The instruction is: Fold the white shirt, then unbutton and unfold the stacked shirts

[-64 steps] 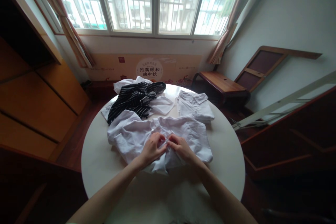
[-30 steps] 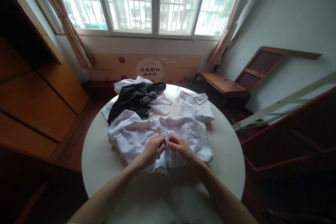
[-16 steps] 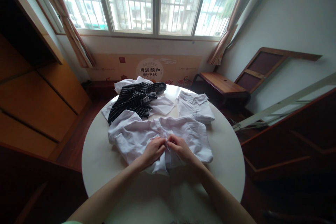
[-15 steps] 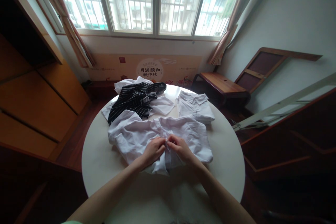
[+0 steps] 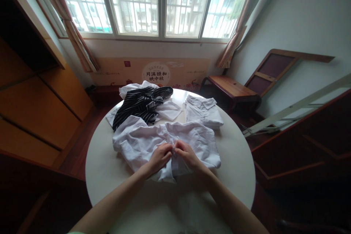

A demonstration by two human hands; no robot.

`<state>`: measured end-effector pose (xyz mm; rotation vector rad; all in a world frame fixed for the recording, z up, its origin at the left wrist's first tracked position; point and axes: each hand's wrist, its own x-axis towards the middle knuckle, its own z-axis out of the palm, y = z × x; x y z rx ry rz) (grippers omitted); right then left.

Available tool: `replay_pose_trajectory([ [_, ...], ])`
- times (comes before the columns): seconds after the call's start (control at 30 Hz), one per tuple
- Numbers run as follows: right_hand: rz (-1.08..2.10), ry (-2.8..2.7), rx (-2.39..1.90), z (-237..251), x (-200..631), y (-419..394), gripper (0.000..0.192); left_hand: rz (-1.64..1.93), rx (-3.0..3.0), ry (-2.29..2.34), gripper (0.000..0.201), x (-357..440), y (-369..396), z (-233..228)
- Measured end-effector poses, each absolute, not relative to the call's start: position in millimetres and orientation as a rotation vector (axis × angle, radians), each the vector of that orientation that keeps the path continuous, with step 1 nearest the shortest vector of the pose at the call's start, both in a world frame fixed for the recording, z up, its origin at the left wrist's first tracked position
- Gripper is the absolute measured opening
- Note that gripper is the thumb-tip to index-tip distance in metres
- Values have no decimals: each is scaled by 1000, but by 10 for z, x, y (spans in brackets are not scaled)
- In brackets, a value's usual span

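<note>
A white shirt lies spread and wrinkled across the middle of the round white table. My left hand pinches its cloth at the front middle, fingers closed. Right beside it, my right hand is also closed on the shirt, fingertips almost meeting the left ones. The small spot between the fingertips is too fine to make out. Behind the shirt, at the left, sits a heap with a black striped garment on top of white clothes. A folded white shirt with its collar up front lies at the back right.
Beyond the table stand a wooden bench at the right and a printed cardboard panel under the window. Orange-brown cabinets line the left side. A pale metal frame leans at the right.
Almost nothing differs. Both hands stay pinched on the shirt at the same spot, and the view has shifted very slightly.
</note>
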<state>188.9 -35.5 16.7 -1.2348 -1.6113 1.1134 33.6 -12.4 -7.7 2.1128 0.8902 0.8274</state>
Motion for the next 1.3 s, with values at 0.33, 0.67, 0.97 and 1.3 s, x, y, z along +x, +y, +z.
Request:
replay_pose_trajectory([
  [0.33, 1191, -1507, -1134, 111, 1889, -346, 16, 827, 2098, 871, 14, 335, -129, -43],
  [0.67, 1267, -1454, -1099, 173, 1881, -368, 11, 849, 2085, 862, 13, 339, -148, -15],
  [0.97, 1312, -1148, -1212, 272, 2001, -373, 10, 875, 1970, 788, 15, 181, -139, 142],
  [1.3, 1220, -1031, -1290, 535, 2548, -540, 18, 1007, 1923, 925, 20, -383, -53, 618],
])
